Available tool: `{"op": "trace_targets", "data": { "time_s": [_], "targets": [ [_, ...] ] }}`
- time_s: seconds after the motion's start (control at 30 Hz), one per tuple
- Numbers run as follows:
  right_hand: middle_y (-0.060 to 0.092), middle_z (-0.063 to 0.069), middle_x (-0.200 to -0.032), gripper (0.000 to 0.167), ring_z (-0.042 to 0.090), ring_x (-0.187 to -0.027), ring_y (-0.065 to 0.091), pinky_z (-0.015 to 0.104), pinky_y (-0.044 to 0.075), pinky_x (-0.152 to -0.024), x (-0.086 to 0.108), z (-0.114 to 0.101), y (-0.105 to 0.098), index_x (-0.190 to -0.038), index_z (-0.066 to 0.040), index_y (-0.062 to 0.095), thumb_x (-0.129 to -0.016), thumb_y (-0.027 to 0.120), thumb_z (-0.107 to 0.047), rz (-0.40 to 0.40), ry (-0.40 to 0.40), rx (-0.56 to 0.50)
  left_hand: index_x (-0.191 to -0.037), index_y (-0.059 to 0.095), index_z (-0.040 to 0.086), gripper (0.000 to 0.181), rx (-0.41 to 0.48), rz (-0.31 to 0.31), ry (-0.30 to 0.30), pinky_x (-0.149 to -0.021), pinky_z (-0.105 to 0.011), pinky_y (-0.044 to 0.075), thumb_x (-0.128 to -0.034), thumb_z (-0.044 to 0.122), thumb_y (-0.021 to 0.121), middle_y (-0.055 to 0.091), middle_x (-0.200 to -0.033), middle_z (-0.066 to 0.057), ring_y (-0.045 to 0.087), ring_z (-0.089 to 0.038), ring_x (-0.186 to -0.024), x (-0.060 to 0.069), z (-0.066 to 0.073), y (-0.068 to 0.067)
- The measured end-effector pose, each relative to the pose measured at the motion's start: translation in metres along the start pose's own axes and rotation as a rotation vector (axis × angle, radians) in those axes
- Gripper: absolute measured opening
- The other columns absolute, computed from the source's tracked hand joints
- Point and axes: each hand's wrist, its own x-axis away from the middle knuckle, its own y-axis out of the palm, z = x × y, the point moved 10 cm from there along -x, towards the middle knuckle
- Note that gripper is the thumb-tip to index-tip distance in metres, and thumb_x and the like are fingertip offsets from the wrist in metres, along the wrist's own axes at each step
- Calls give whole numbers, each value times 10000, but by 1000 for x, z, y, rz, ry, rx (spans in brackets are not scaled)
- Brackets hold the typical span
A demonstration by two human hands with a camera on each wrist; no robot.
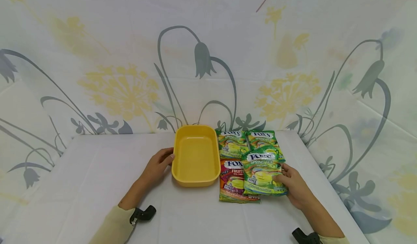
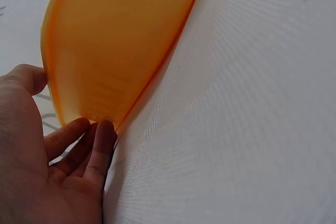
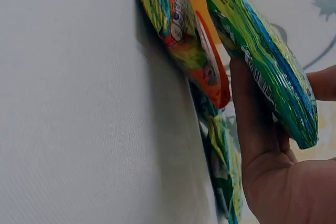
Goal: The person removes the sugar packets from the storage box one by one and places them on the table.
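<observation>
A yellow plastic tray (image 1: 196, 160) stands on the table. My left hand (image 1: 159, 164) holds its left side; in the left wrist view the thumb is at the rim and bent fingers (image 2: 102, 137) touch the outer wall. My right hand (image 1: 295, 188) pinches a green Fox's Spring Tea candy bag (image 1: 262, 169) by its right edge, thumb on the front and fingers behind. In the right wrist view that bag (image 3: 268, 66) is raised, apart from the red Fox's Fruits bag (image 1: 232, 186) that it partly covers in the head view.
Two more green Spring Tea bags, a left one (image 1: 232, 144) and a right one (image 1: 260, 137), lie behind, right of the tray. A white cloth covers the table (image 1: 195, 218). A flower-patterned backdrop (image 1: 130, 48) rises at the back and sides.
</observation>
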Motion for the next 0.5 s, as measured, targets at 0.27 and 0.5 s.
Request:
{"op": "trace_targets", "data": {
  "time_s": [0.27, 0.5],
  "targets": [
    [687, -7, -1212, 790, 119, -1057, 708, 282, 610, -897, -1, 8, -20, -1622, 87, 97, -983, 537, -60, -45, 41, 31, -1511, 530, 33, 484, -1, -3, -22, -964, -270, 560, -1126, 326, 538, 627, -1449, -151, 677, -245, -1119, 1, -2, 1],
    [700, -10, -1173, 779, 112, -1030, 708, 284, 611, -880, -3, 18, -38, -1616, 100, 98, -991, 529, -77, -34, 70, 37, -1511, 525, 17, 480, 7, -12, -5, -959, -255, 561, -1128, 308, 535, 614, -1462, -166, 675, -267, -1156, 0, 0, 2]
  ]
}}
